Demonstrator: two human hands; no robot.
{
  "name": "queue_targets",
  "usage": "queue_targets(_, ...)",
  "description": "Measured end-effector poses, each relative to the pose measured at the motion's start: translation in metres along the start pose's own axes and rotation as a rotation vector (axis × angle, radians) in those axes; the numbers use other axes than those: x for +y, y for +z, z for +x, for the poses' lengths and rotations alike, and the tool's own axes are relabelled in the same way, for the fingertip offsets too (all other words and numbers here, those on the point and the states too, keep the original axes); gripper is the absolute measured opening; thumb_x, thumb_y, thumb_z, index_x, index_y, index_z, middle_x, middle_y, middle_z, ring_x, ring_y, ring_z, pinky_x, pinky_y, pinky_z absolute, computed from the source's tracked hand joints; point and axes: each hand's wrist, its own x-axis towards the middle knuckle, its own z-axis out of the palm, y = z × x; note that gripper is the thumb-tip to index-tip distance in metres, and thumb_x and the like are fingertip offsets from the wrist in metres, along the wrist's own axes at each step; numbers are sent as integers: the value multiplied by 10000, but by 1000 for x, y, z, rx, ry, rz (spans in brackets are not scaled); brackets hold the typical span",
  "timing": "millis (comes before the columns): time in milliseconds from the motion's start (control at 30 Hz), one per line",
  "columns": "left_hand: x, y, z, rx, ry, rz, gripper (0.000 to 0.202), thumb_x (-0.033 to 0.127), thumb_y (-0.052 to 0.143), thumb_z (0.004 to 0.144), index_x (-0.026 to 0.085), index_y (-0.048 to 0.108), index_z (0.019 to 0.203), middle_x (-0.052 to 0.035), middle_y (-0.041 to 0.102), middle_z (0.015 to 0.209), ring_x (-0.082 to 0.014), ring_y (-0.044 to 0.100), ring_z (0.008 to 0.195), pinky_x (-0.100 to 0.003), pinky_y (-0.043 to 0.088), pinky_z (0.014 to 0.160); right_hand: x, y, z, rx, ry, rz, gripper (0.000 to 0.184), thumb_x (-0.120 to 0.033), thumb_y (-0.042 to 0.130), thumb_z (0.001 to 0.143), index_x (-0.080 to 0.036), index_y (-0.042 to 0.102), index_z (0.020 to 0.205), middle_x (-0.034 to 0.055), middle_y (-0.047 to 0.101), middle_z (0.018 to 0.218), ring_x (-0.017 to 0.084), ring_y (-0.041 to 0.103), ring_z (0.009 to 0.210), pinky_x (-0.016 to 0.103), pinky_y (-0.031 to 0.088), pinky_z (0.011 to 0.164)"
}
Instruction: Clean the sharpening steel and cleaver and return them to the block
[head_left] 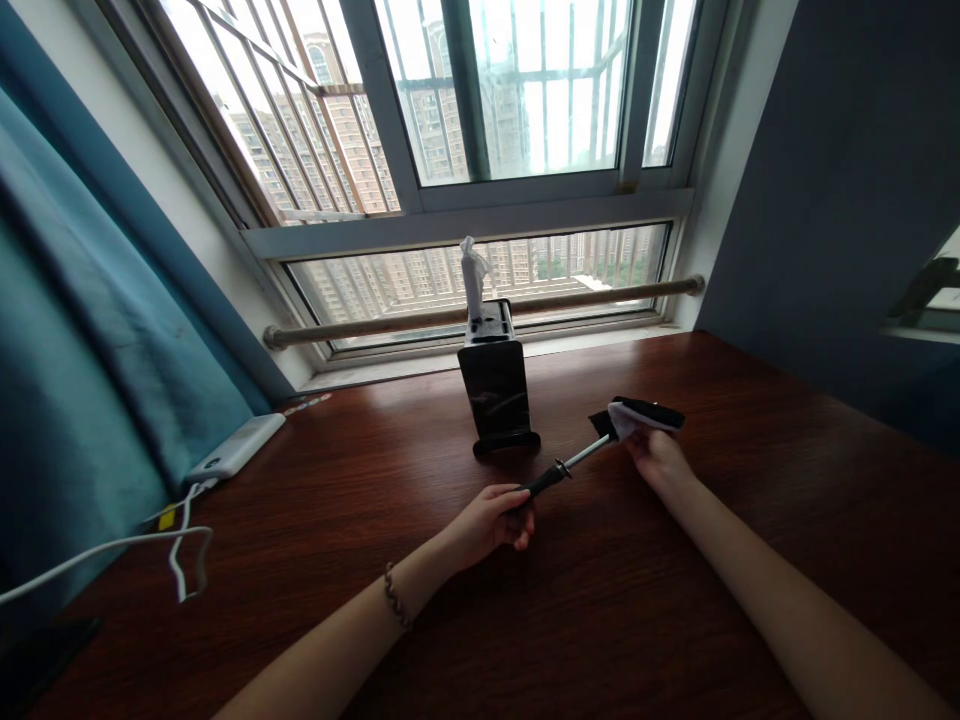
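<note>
My left hand (499, 520) is closed around the black handle of a honing steel (587, 453), which has a ring guard and a thin metal rod slanting up to the right. At the rod's far end, my right hand (658, 455) is closed on a black and white cloth (626, 418). The cloth hides the tip of the rod, and some of my fingers lie behind it. Beyond my hands, a black knife block (495, 392) with slots in its top stands upright on the table. A white, wrapped-looking item (472, 280) sticks up from it.
The reddish-brown wooden table (360, 450) reaches to the window sill. At the left lie a white power strip (236, 447) and its white cable (112, 543), beside a blue curtain (97, 300). A horizontal rail (390, 324) crosses in front of the window. A dark wall rises at right.
</note>
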Motion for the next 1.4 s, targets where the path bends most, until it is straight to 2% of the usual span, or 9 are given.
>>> queue_targets(300,-1,-5,0,-45,-67,-34,445,471,443,849,54,593,805,-91,610,602,-133,557,425,-212,394,409,-18,-1,8,131,-147,70,185,21,529,772,-131,633,793,-5,654,698,96,625,606,148,523,510)
queue_targets(500,-1,-5,-1,-31,-49,-31,412,453,473,840,59,589,801,-84,604,594,-128,556,435,-203,400,403,-19,-5,15,163,-157,54,211,25,510,784,-119,640,867,-12,628,663,90,606,570,159,520,505)
queue_targets(633,-2,0,-4,16,36,42,310,385,535,823,77,561,807,-53,583,587,-105,533,427,-189,404,390,-19,-5,17,156,-155,42,213,19,501,790,-112,641,884,-1,632,683,92,606,580,158,514,507)
queue_targets(767,-6,10,-11,161,218,337,318,366,589,790,106,530,965,-11,563,634,-108,528,438,-197,406,361,-21,-4,15,146,-153,38,204,18,502,788,-106,642,871,10,646,727,78,593,564,159,524,552)
queue_targets(900,-12,16,-18,283,441,706,332,296,562,806,143,535,1100,-24,571,742,-110,543,541,-223,468,456,-24,-3,13,158,-152,40,177,-5,512,788,-109,643,846,9,648,732,85,609,609,140,508,525)
queue_targets(1000,-12,16,-19,324,517,823,332,232,544,803,163,555,1128,-46,599,818,-114,552,602,-230,479,535,-24,-4,12,180,-161,48,165,-14,530,771,-130,636,820,-17,637,695,72,592,566,120,470,463)
queue_targets(1100,-10,14,-17,344,499,759,337,259,567,798,156,559,1120,-38,606,784,-123,559,613,-235,476,561,-23,-5,13,183,-153,48,151,-19,536,758,-136,625,793,-20,630,673,76,583,544,130,469,455)
queue_targets(1233,-6,11,-14,319,381,542,376,373,598,788,135,514,1066,-19,613,684,-121,549,507,-236,456,484,-22,-7,15,191,-145,48,128,-31,537,756,-142,600,763,-23,625,664,84,581,530,152,492,471)
queue_targets(1400,-6,9,-11,275,299,372,334,477,530,812,161,427,789,-29,606,519,-140,529,392,-208,376,367,-21,-7,15,157,-150,39,125,-33,539,751,-143,598,756,-16,632,677,91,597,551,156,502,487)
